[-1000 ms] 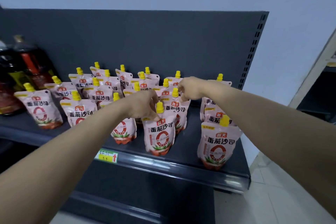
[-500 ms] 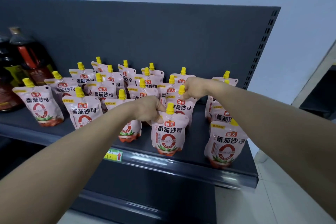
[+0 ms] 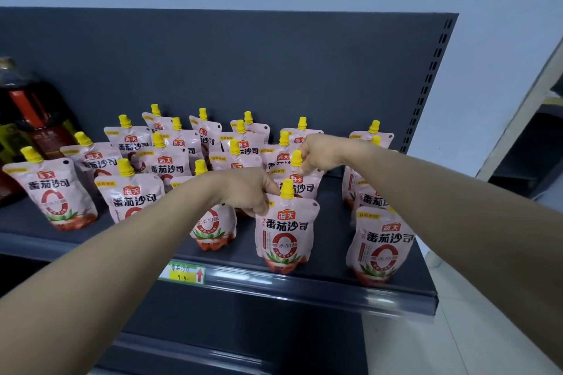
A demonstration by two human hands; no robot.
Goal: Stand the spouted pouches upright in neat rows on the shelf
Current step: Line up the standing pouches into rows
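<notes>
yellow spouts [image 3: 286, 188] in both pinched grips

Both bare forearms reach forward and converge toward the middle. The left hand [image 3: 248, 189] is curled, knuckles up, thumb and fingers pinched together at the top corner of a front pouch [image 3: 285, 231] beside its spout. The right hand [image 3: 320, 151], farther forward and slightly higher, is closed in a loose fist, fingertips pinched at the cap of the pouch behind [image 3: 300, 184].
</notes>
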